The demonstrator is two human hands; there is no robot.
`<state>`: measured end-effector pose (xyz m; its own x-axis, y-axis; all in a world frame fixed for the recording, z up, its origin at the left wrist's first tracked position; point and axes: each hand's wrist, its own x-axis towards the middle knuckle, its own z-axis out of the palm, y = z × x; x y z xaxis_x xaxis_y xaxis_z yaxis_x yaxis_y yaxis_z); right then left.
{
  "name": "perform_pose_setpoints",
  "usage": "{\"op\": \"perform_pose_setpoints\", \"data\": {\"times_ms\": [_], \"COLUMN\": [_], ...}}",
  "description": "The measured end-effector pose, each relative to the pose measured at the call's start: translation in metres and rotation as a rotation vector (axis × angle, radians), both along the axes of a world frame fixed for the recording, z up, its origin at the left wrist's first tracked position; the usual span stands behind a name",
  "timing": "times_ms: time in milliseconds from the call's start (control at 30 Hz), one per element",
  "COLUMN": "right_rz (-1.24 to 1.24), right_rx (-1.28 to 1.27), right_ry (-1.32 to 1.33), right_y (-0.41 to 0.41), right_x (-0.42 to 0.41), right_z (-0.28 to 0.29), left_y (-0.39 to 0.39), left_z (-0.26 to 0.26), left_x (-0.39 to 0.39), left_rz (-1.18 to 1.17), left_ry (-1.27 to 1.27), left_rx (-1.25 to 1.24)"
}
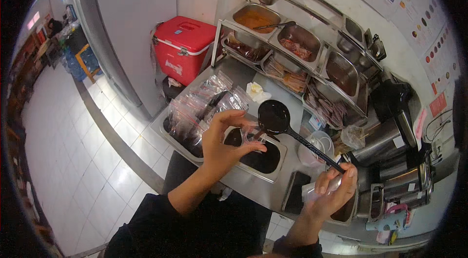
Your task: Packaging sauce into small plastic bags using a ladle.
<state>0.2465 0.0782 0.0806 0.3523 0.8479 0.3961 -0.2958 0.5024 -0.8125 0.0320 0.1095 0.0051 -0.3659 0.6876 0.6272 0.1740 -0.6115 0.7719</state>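
Note:
Between the thumb and fingers of my left hand, a small clear plastic zip bag is spread at its mouth. My right hand grips the handle of a black ladle, whose bowl is tipped against the bag's mouth. Dark liquid shows at the ladle's lip. A sheet of clear plastic is also in my right hand, against the palm. Below the bag is a steel pan of dark liquid. Left of it, several clear zip bags lie in and over another steel pan.
A steel rack at the back bears pans of orange sauce and other food, with skewers beneath. A red cooler box stands at the far left. A dark phone, a plastic tub and crumpled tissue lie on the counter.

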Motion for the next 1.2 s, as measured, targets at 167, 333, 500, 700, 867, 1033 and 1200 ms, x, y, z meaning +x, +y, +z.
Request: {"op": "perform_pose_setpoints", "data": {"times_ms": [167, 333, 500, 700, 867, 1033, 1200], "right_rz": [-0.106, -0.128, -0.197, -0.208, -0.173, -0.195, -0.265], "right_rx": [0.071, 0.246, 0.449, 0.470, 0.440, 0.300, 0.170], "right_ry": [-0.127, -0.346, -0.509, -0.619, -0.649, -0.448, -0.335], "right_y": [-0.004, -0.012, -0.007, -0.008, -0.002, 0.000, -0.002], "right_x": [-0.001, 0.009, 0.013, 0.011, 0.016, 0.001, 0.000], "right_z": [-0.005, -0.018, -0.036, -0.039, -0.047, -0.047, -0.051], "left_y": [0.000, -0.002, 0.000, -0.003, 0.001, 0.005, -0.006], "left_z": [0.005, 0.005, 0.005, 0.007, 0.004, 0.005, 0.003], "left_x": [-0.002, -0.003, -0.002, -0.001, 0.000, -0.003, -0.009], "left_rz": [0.038, -0.013, 0.010, 0.006, 0.013, -0.021, 0.012], "left_ry": [0.042, -0.039, -0.037, -0.080, -0.070, 0.018, -0.008], "left_rx": [0.001, -0.037, -0.008, -0.049, -0.034, -0.058, -0.103]}}
